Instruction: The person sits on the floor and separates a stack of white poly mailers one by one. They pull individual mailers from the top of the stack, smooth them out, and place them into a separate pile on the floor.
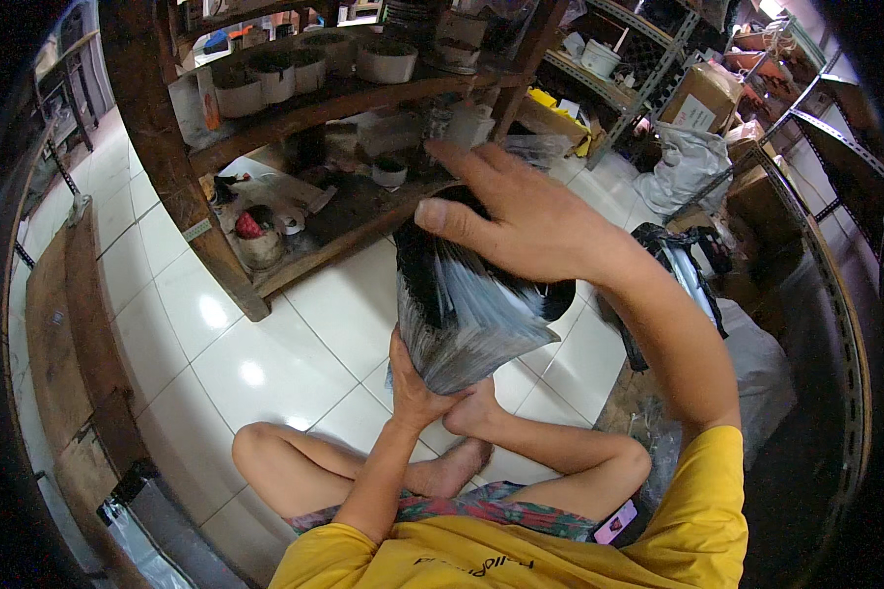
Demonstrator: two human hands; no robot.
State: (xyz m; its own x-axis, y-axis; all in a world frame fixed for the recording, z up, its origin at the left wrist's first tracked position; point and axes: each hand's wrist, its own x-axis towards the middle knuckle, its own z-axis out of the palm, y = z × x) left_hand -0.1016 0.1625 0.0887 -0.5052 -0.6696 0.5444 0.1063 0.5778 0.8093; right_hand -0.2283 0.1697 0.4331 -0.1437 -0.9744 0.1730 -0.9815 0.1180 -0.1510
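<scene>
So the person's sitting cross-legged on the white tiled floor [295, 334] with a thick stack of grey-and-black plastic bags [462, 304] held up in front of them, just above the knees. The left hand [417, 388] is clamped around the bottom end of the stack from underneath, and the right hand [521, 221] lies over the top end, fingers spread, thumb pressing on the upper edges — looks like thumbing through or squaring them up. As for progress, I'd say it's mid-way at best: the whole bundle is together in the hands, and I can't see any bags set aside on the floor. Behind is a wooden shelf [324, 103] with round containers — untouched.
</scene>
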